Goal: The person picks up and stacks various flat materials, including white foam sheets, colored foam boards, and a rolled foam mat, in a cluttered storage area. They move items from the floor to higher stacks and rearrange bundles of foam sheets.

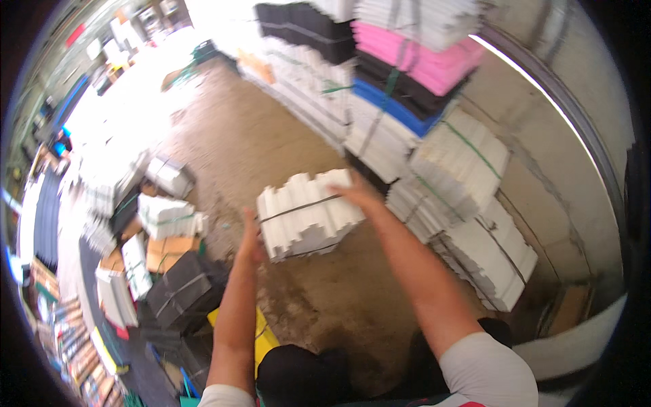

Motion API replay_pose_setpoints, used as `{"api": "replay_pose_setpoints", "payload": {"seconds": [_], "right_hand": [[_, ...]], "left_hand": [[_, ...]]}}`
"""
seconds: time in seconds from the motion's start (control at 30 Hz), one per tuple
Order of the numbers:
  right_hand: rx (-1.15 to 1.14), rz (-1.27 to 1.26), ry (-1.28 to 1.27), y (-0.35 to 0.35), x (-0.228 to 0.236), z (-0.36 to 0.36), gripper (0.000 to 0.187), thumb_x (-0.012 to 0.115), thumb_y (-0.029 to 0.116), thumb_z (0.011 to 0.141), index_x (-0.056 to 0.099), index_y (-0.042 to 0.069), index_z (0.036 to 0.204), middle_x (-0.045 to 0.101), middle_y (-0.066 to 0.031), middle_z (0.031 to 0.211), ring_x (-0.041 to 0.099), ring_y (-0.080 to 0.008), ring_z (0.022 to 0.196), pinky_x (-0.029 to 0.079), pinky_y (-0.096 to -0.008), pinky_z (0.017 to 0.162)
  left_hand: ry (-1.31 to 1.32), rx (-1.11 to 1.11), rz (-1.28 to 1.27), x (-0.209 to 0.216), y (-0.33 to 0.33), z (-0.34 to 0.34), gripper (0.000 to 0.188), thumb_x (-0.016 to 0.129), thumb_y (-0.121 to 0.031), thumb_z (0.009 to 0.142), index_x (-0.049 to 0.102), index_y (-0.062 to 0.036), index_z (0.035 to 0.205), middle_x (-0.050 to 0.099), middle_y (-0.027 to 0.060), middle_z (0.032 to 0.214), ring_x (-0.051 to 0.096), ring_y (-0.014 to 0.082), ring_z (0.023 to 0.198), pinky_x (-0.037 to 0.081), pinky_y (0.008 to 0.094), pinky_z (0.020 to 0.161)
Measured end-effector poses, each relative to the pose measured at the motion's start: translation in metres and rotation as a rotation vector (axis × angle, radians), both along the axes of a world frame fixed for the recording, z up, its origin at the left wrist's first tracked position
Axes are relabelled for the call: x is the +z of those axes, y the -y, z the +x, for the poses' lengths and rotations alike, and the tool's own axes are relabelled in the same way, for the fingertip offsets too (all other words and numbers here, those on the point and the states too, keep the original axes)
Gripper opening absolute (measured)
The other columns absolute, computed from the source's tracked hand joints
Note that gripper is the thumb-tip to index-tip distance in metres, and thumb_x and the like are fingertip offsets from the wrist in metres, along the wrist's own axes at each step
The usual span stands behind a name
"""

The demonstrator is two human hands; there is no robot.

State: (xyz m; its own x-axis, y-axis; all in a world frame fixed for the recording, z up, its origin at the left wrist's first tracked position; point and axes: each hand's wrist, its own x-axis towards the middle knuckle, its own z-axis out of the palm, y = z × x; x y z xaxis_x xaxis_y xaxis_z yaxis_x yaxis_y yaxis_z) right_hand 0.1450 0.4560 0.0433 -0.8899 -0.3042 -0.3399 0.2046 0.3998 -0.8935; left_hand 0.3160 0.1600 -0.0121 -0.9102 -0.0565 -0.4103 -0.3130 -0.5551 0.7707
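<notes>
One white bundle, between both hands

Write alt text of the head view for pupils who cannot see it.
A person's left hand and right hand hold a strapped white bundle between them over a brown floor. Stacks with white, pink, black and blue layers stand to the right; more bundles lie at left.

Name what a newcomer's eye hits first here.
First, the white strapped bundle at centre, between the person's left hand and right hand. Next, the bright pink layer in the stack at upper right, above a black layer and a blue layer. Then the jumbled pile of bundles at left.
</notes>
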Motion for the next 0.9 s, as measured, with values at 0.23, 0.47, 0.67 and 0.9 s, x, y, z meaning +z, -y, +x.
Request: {"api": "replay_pose_setpoints", "payload": {"seconds": [0.23, 0.47, 0.67, 0.9], "right_hand": [[0.094, -0.301, -0.005, 0.025, 0.001, 0.071, 0.079, 0.089, 0.036, 0.079, 0.057, 0.001, 0.142, 0.066, -0.0178, 0.138, 0.065, -0.0289, 0.125, 0.050, -0.0410, 0.106], [0.192, -0.056, -0.380, -0.009, 0.122, 0.097, 0.101, 0.085, 0.036, 0.081, 0.031, 0.004, 0.161, 0.060, -0.0242, 0.144, 0.061, -0.0368, 0.130, 0.048, -0.0416, 0.108], [0.221, -0.101, -0.737, -0.106, 0.274, 0.153, 0.111, 0.088, 0.034, 0.081, 0.023, 0.003, 0.165, 0.054, -0.0257, 0.151, 0.058, -0.0344, 0.135, 0.044, -0.0406, 0.112], [0.092, -0.436, -1.146, -0.225, 0.244, 0.179, 0.111, 0.090, 0.034, 0.079, 0.026, 0.001, 0.164, 0.045, -0.0270, 0.158, 0.051, -0.0366, 0.143, 0.043, -0.0445, 0.114]], "left_hand": [[-0.065, 0.086, 0.079, 0.051, -0.019, 0.027, 0.088, 0.028, -0.076, 0.102, 0.041, -0.0097, 0.158, 0.054, 0.0141, 0.153, 0.058, 0.0324, 0.134, 0.051, 0.0463, 0.110], [-0.180, 0.305, 0.036, 0.113, -0.068, 0.058, 0.087, 0.027, -0.077, 0.102, 0.034, -0.0144, 0.162, 0.044, 0.0114, 0.161, 0.050, 0.0316, 0.142, 0.046, 0.0456, 0.115], [-0.508, 0.553, -0.261, 0.163, -0.091, 0.068, 0.085, 0.028, -0.076, 0.102, 0.029, -0.0172, 0.163, 0.037, 0.0076, 0.164, 0.038, 0.0270, 0.150, 0.037, 0.0462, 0.121], [-0.803, 0.382, -0.366, 0.204, -0.168, 0.046, 0.106, 0.038, -0.085, 0.090, 0.021, -0.0116, 0.165, 0.029, 0.0100, 0.168, 0.032, 0.0276, 0.153, 0.030, 0.0466, 0.124]]}}
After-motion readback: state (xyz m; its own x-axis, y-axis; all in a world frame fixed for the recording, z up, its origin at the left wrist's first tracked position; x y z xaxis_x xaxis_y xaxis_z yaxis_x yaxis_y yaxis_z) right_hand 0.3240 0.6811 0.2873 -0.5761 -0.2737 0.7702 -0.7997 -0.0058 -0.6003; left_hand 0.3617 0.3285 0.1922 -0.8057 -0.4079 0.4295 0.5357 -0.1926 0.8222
